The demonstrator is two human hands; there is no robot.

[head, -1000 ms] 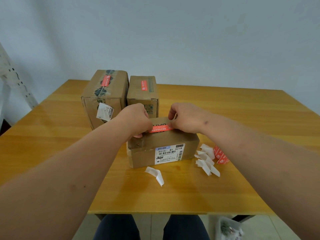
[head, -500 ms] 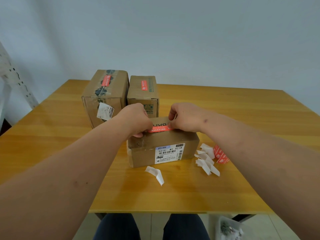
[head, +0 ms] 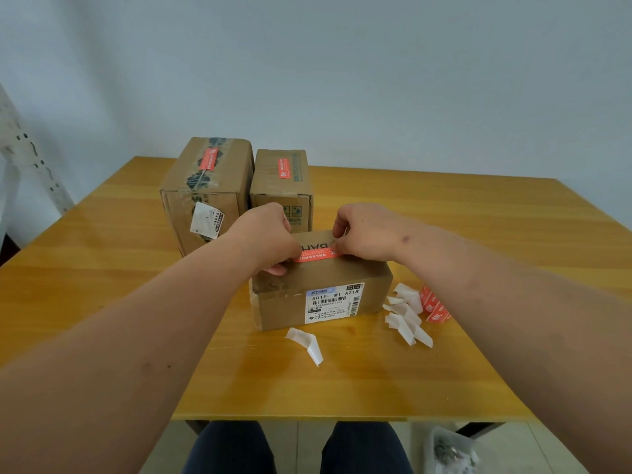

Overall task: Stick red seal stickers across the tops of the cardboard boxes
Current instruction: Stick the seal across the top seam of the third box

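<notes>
A low cardboard box (head: 318, 295) with a white barcode label lies in the middle of the table. Across its top runs a red seal sticker (head: 316, 255). My left hand (head: 265, 239) pinches the sticker's left end and my right hand (head: 367, 232) pinches its right end, fingers curled over the box top. The sticker's ends are hidden under my fingers. Behind stand two taller boxes: a large one (head: 205, 196) and a smaller one (head: 282, 181), each with a red sticker on top.
White backing strips (head: 407, 314) lie to the right of the box, with one more (head: 307, 340) in front. A small stack of red stickers (head: 434, 304) sits beside my right forearm. The wooden table (head: 102, 268) ends near my knees. A bin (head: 451, 451) stands on the floor.
Both hands stay at the sticker's ends with hardly any shift. The box and the sticker have not visibly moved.
</notes>
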